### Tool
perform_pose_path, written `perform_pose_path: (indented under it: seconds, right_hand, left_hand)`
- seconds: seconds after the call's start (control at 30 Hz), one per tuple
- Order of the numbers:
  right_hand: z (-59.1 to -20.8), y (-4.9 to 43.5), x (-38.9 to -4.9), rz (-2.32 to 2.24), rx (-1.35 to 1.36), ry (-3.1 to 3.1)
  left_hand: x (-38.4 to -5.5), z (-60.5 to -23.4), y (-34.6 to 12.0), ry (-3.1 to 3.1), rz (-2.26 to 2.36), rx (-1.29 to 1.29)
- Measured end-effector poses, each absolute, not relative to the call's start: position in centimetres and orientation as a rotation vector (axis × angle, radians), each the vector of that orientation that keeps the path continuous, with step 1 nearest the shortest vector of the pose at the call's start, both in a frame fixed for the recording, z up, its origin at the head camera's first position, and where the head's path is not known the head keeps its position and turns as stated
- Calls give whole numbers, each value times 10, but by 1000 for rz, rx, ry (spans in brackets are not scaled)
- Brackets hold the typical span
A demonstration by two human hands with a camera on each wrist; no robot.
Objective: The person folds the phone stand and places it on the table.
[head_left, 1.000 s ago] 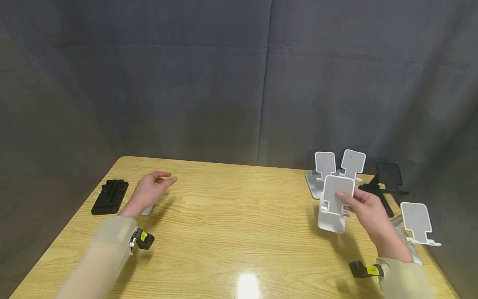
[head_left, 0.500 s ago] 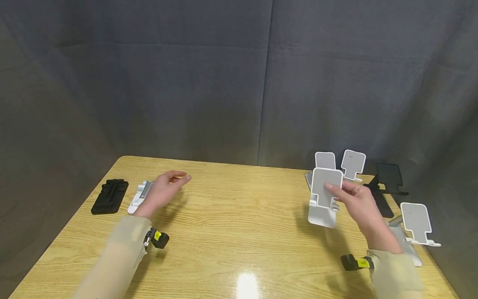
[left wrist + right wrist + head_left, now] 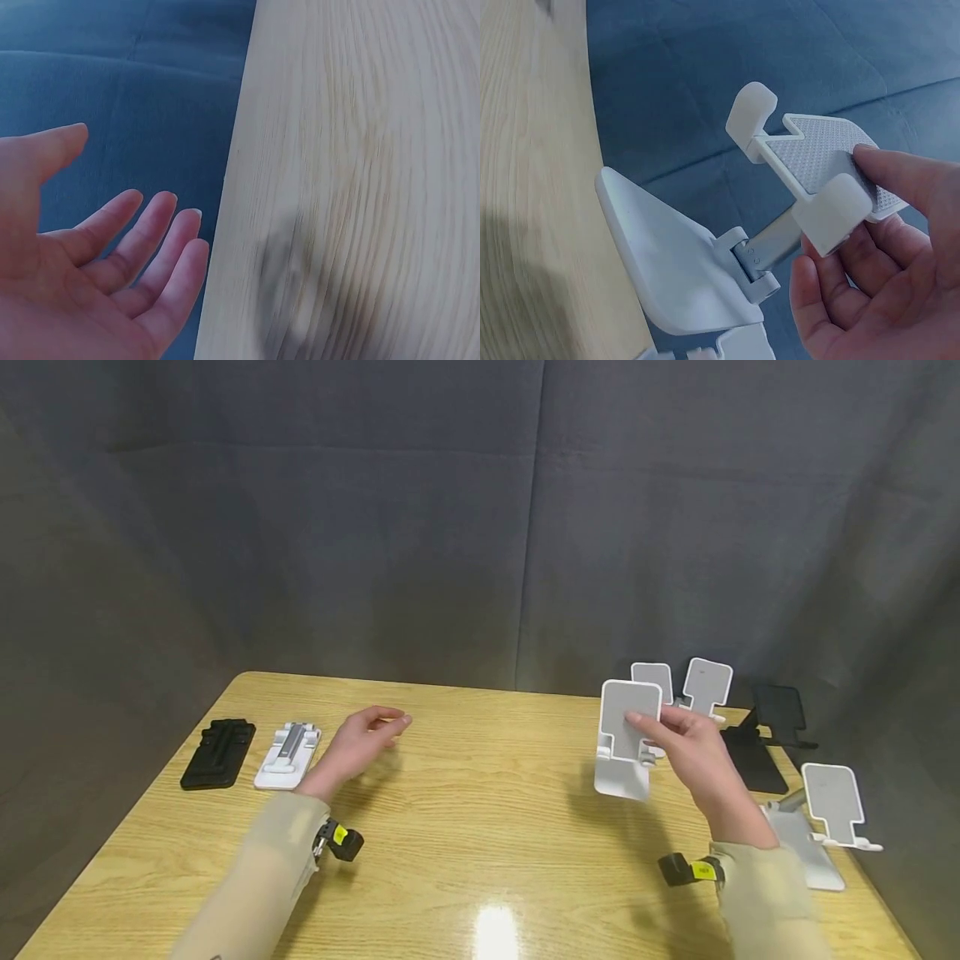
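Note:
My right hand pinches a white phone stand by its upper plate, thumb on the grey textured pad. In the right wrist view the stand is unfolded, with its metal arm between base and plate, and its base hangs over the table. My left hand hovers above the table with nothing in it; in the left wrist view its fingers are spread and slightly bent. Just left of it lie a folded white phone stand and a folded black phone stand.
Behind and right of my right hand, several unfolded stands stand on the wooden table: a white one at the back, a black one and a white one near the right edge. A dark curtain hangs behind.
My right hand has carried the white phone stand left and slightly up. My left hand has moved right, uncovering the folded white stand.

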State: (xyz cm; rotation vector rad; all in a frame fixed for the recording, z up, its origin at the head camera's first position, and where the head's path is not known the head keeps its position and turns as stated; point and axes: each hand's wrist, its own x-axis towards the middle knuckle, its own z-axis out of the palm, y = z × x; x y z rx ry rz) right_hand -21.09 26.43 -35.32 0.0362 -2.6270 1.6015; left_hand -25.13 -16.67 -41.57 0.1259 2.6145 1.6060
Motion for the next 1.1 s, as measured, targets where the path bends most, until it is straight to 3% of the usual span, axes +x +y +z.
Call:
perform_pose_path:
  seconds: [1.1]
  right_hand:
    - [-353,184,-224,1977,284,-2422]
  left_hand:
    - [-239,-433,-60,2220,1817,539]
